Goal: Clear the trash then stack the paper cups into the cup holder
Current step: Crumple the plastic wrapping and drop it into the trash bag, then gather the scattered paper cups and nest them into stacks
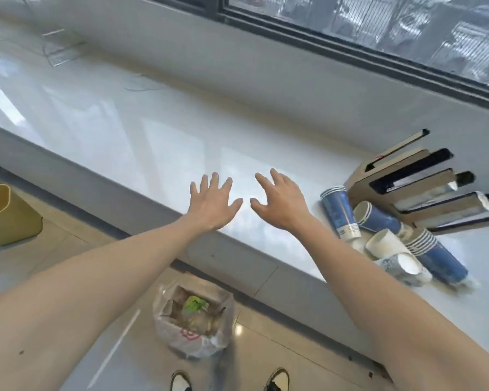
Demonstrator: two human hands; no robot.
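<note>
My left hand [212,201] and my right hand [283,201] hover side by side over the white countertop [153,142], fingers spread, holding nothing. To the right lies a heap of paper cups: a blue stack [340,213] standing tilted, another blue stack [438,258] lying on its side, a blue cup [377,218] and white cups [384,244] tipped over. Behind them lies a brown and black cup holder [418,187] with several slots, on its side. A plastic bag of trash [194,320] sits on the floor below the counter edge.
A yellow bin [6,215] stands on the floor at the left. A window [378,26] runs along the wall behind the counter. Clear plastic items [60,52] lie at the far left of the counter. My shoes [229,380] show at the bottom.
</note>
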